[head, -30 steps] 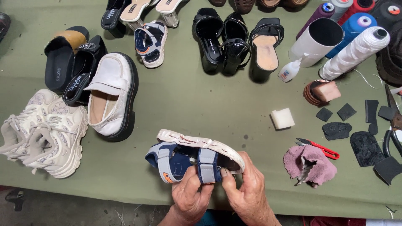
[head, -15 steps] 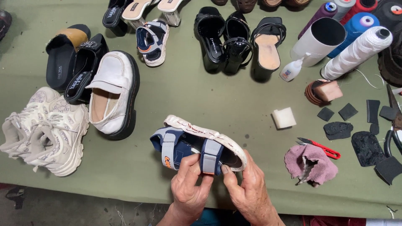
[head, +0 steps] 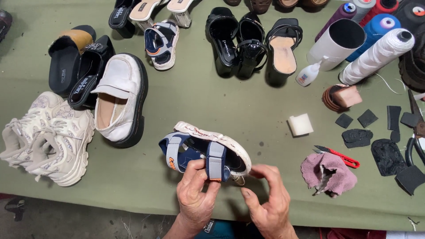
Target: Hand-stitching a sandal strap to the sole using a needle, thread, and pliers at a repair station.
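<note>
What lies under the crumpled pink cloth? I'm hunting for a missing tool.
A dark, blade-like piece pokes from the crumpled pink cloth, lying on the green table cover. Red-handled snips lie beside it. The rest is hidden.
</note>
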